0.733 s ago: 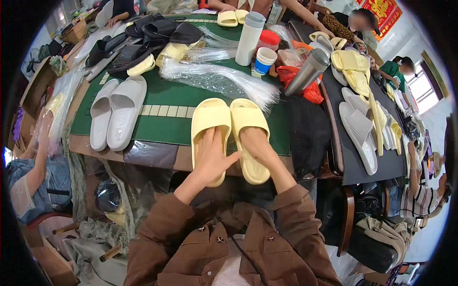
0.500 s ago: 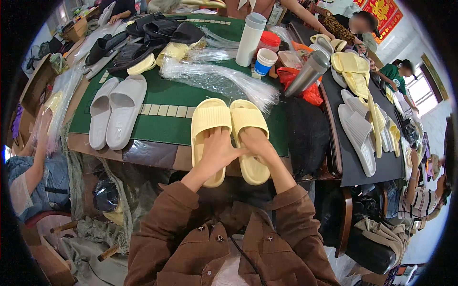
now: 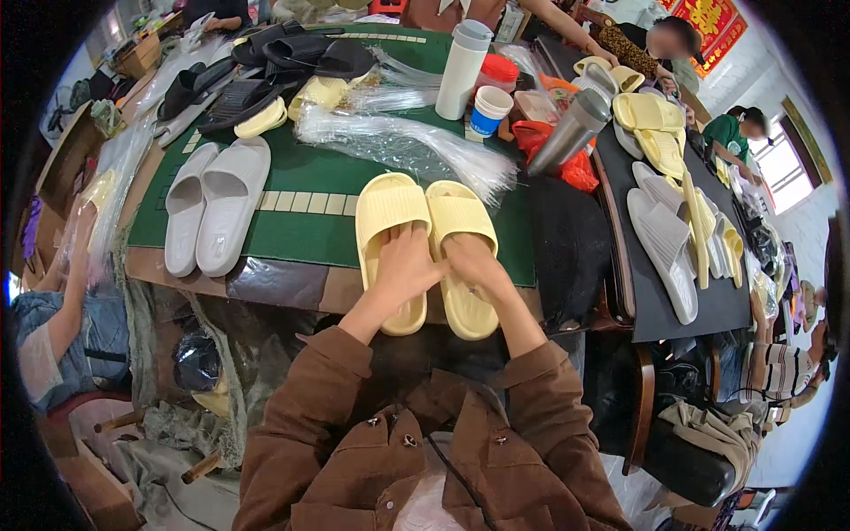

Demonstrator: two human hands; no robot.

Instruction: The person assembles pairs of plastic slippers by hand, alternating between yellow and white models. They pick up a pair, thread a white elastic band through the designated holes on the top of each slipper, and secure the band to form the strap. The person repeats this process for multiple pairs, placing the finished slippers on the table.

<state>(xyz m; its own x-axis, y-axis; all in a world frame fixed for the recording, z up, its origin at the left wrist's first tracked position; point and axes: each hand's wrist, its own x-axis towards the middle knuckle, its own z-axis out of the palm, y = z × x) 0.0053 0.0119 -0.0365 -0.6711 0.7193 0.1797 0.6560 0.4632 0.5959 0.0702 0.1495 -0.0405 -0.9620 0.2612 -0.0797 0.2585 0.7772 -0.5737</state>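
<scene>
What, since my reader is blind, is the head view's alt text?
Two bare hands reach into a pair of yellow slippers at the near edge of a green-topped table. Grey slippers lie to the left, clear plastic beyond.

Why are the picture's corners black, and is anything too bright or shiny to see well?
Head view: the round fisheye image leaves black corners, and the window at right leans, washed nearly white; head view: the clear plastic bundle glints; head view: the left hand and right hand look fairly sharp.

Wears brn jkt (image 3: 359, 469) w/ btns (image 3: 409, 440), long slvs (image 3: 551, 403).
</scene>
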